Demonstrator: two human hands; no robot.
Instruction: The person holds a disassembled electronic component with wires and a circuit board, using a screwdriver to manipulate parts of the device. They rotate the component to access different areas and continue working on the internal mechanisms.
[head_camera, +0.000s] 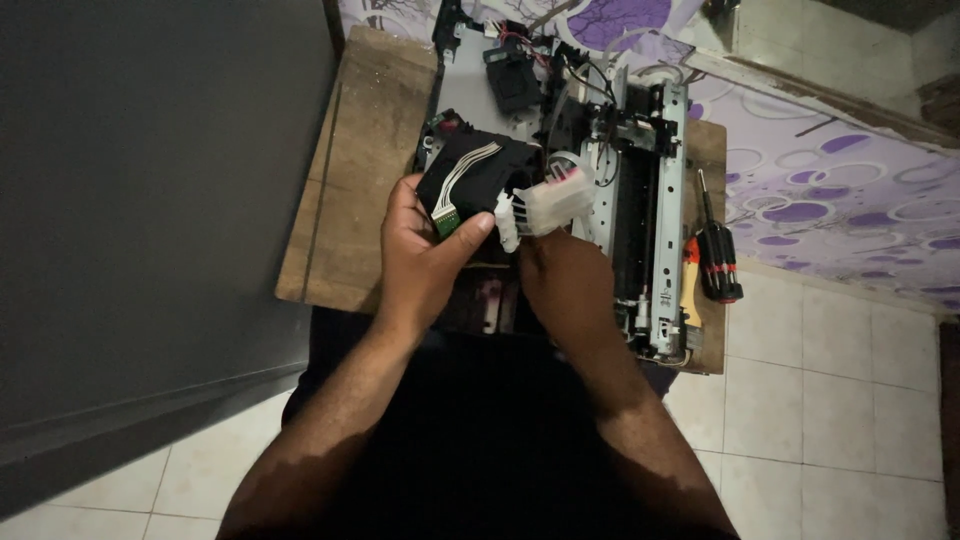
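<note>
Black plastic carriage (478, 172) with a white ribbon cable sits gripped in the left hand (425, 255); the right hand (565, 280) clasps its translucent white holder (550, 205) above the opened printer (610, 150) on the wooden bench (360, 170).

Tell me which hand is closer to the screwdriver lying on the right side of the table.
Right. The right hand sits near the table's middle, holding a white plastic part, still apart from the screwdriver. The left hand is farther away, gripping a black part.

A red-and-black screwdriver (716, 255) lies on the wooden table (360, 180) beside pale floor tiles (830, 400).
</note>
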